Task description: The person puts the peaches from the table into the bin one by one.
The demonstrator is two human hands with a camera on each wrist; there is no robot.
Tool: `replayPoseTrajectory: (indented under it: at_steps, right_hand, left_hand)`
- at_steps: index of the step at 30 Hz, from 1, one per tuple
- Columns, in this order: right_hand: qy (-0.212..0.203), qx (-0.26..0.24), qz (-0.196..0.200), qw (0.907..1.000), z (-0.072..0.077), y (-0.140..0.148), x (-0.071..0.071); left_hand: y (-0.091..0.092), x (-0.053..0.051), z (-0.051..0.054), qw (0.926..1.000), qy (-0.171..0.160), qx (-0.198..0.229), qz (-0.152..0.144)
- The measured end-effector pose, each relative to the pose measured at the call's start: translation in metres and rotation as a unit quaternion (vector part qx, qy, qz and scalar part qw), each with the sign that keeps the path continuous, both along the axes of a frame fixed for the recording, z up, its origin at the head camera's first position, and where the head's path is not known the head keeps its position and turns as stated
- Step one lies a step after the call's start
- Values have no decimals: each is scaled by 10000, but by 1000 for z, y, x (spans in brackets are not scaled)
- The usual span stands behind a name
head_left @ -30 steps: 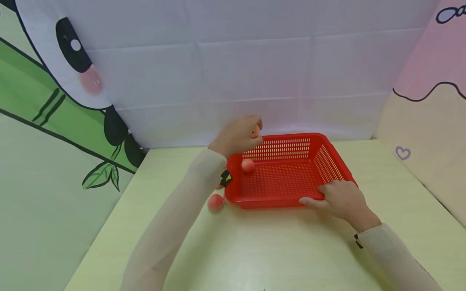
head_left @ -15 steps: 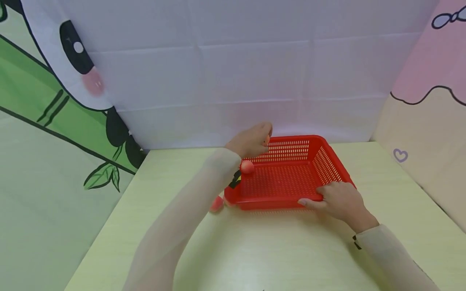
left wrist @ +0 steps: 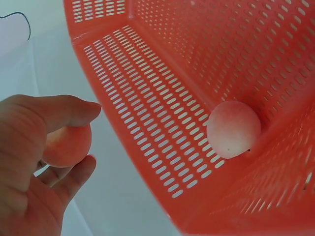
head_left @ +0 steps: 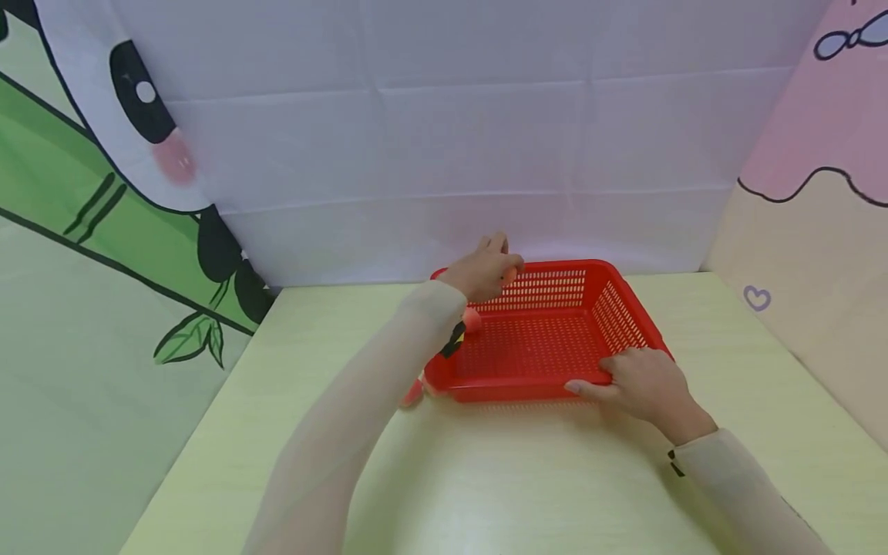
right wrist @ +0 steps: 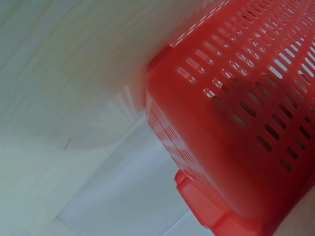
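Note:
My left hand [head_left: 482,271] is above the back left part of a red plastic basket [head_left: 527,389]. It holds a pinkish-orange peach [left wrist: 70,146] between thumb and fingers; in the left wrist view the fruit appears outside the basket's rim. A paler pink peach [left wrist: 234,129] lies inside, at the basket's left end, partly covered by my left wrist in the head view. My right hand [head_left: 645,389] grips the front rim near the right corner, thumb outside. Only a sliver of that hand [right wrist: 300,216] shows in the right wrist view.
Outside the basket's front left corner, another peach [head_left: 412,395] lies on the pale wooden table [head_left: 486,478], partly hidden by my left sleeve. A white cloth [head_left: 472,139] hangs behind the table, and a printed panel [head_left: 819,254] stands at the right.
My left hand has moved right along the back of the basket, still holding the peach, and some fingers have lifted. My right hand stays on the rim.

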State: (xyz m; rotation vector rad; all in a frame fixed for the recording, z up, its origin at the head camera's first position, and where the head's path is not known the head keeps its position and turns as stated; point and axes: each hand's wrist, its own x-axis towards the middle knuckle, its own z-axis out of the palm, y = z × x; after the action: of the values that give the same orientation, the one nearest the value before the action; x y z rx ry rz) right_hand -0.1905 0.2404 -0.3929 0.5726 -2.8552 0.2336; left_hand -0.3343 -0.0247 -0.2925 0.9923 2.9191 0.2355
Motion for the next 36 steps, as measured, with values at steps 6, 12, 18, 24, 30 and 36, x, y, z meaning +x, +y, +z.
replayPoseTrajectory:
  at_steps: [6,12,18,24,30,36]
  right_hand:
    - [-54,-54,-38,10000,0,0,0]
    - [-21,-71,-15,10000,-3,1,0]
    - [32,-109,28,9999,-4,3,-1]
    - [34,-77,31,10000,-4,4,-4]
    - [-8,-74,41,10000,-4,4,-4]
    - [-16,-58,16,10000,-4,3,-3]
  left_hand:
    - [4,-5,-7,9998,-177,8,-81]
    - [2,-5,-15,9992,-305,20,-251]
    - [0,-9,-21,9994,-339,51,-67]
    - [2,-13,-25,9976,-621,-92,302]
    - [1,-19,-34,9941,-923,-57,576]
    - [3,-23,-40,9918,-1062,-161,690]
